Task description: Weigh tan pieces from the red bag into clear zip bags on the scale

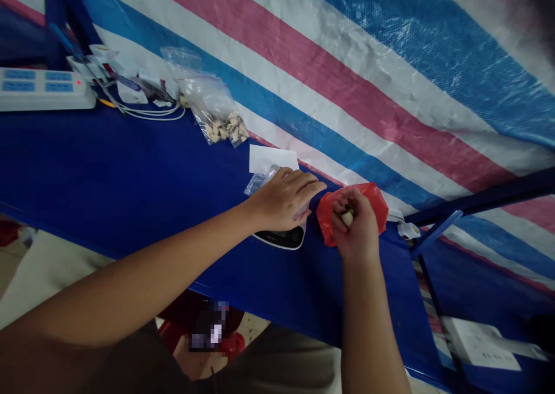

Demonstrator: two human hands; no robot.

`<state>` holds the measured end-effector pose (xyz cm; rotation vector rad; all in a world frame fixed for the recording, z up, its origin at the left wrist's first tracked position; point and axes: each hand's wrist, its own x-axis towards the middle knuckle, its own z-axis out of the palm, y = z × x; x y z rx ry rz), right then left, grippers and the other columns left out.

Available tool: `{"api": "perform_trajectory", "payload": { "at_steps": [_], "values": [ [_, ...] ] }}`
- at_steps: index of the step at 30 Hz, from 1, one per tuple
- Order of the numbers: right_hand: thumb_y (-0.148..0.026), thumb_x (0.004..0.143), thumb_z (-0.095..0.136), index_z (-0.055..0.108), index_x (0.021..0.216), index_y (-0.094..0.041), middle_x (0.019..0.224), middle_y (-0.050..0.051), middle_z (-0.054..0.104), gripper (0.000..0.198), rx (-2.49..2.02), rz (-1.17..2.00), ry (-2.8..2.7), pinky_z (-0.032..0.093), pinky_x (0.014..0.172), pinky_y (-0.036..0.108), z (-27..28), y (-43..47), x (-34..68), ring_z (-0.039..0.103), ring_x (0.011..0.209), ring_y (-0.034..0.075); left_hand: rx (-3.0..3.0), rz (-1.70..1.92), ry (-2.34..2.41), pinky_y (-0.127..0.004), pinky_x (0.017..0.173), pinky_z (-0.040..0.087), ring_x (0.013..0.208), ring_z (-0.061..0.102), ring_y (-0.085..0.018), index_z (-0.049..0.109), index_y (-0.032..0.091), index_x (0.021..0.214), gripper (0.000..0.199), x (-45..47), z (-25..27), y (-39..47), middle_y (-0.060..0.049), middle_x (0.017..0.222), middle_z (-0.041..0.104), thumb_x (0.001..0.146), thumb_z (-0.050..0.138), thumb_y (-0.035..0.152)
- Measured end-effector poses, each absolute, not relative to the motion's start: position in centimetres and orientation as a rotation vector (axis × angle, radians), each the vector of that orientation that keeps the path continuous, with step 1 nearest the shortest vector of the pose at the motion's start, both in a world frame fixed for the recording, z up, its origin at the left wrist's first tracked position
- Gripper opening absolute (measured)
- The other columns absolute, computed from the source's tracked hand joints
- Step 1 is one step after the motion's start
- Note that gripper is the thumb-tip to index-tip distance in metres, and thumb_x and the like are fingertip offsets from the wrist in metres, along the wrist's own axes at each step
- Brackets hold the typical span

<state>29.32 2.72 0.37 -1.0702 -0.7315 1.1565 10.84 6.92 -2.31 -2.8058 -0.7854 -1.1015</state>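
Note:
My left hand [284, 200] reaches over a small digital scale [284, 239] whose dark display edge shows below my wrist. Its fingers and thumb hold a clear plastic bag [259, 180], partly hidden beneath the hand. At the right, my right hand [358, 226] is turned palm up with curled fingers around a few pale, cream-coloured pieces [347, 217]; their exact kind is unclear. It is over a red plastic bag [379, 209], which stands open on the blue table. Behind the scale lies a white card or box [273, 155].
Clear zip bags [221, 122] with similar pale pieces lie against the striped tarp [347, 87]. Cables and plugs [143, 87] sit beside a power strip [43, 90] at the left of the blue table [130, 180]. Another white strip [481, 342] is at lower right.

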Motion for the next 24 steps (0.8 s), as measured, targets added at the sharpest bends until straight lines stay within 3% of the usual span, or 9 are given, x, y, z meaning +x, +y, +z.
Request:
{"api": "perform_trajectory", "payload": {
  "at_steps": [5,8,11,16,21,24],
  "values": [
    [-0.044,0.082,0.076,0.050,0.073,-0.021,0.059,-0.008,0.041,0.035,-0.823,1.369,-0.494,0.026,0.029,0.007,0.0,3.8,32.1,0.040,0.045,0.003,-2.802,-1.115,-0.775,-0.045,0.098,0.040,0.117,0.056,-0.030,0.043,0.017,0.134,0.049,10.9,-2.4,6.9,-0.014,0.127,0.060,0.088,0.058,0.022],
    [-0.031,0.082,0.078,0.049,0.073,-0.020,0.063,-0.007,0.046,0.032,-0.799,1.317,-0.461,0.038,0.037,0.005,-0.5,4.2,32.0,0.046,0.051,0.003,-2.800,-1.098,-0.786,-0.045,0.098,0.040,0.117,0.056,-0.029,0.044,0.017,0.133,0.047,10.9,-2.4,6.9,-0.014,0.127,0.060,0.089,0.057,0.023],
    [-0.020,0.081,0.079,0.051,0.075,-0.020,0.068,-0.006,0.050,0.029,-0.820,1.319,-0.473,0.042,0.041,0.004,-0.7,4.3,31.1,0.051,0.058,0.003,-2.807,-1.083,-0.793,-0.045,0.098,0.040,0.117,0.056,-0.030,0.044,0.017,0.133,0.047,10.9,-2.3,6.9,-0.014,0.127,0.060,0.089,0.057,0.023],
    [-0.028,0.077,0.084,0.053,0.078,-0.019,0.069,-0.007,0.050,0.032,-0.832,1.447,-0.493,0.037,0.035,0.004,-0.6,4.0,30.4,0.053,0.057,0.003,-2.817,-1.066,-0.798,-0.045,0.098,0.040,0.117,0.055,-0.030,0.045,0.016,0.132,0.046,10.9,-2.2,6.9,-0.015,0.127,0.060,0.088,0.057,0.024],
    [-0.035,0.081,0.081,0.052,0.072,-0.020,0.054,-0.011,0.040,0.034,-0.868,1.517,-0.434,0.027,0.026,0.008,-0.4,3.7,30.1,0.037,0.041,0.003,-2.816,-1.058,-0.794,-0.045,0.099,0.040,0.117,0.056,-0.030,0.046,0.015,0.132,0.045,10.8,-2.3,7.0,-0.015,0.127,0.060,0.089,0.057,0.023],
    [-0.034,0.080,0.081,0.052,0.071,-0.019,0.052,-0.011,0.038,0.034,-0.857,1.544,-0.378,0.027,0.026,0.009,-0.1,3.5,29.7,0.034,0.038,0.002,-2.813,-1.065,-0.791,-0.045,0.099,0.040,0.117,0.056,-0.029,0.046,0.016,0.131,0.046,10.8,-2.3,6.9,-0.014,0.127,0.060,0.088,0.059,0.023]
  ]
}}
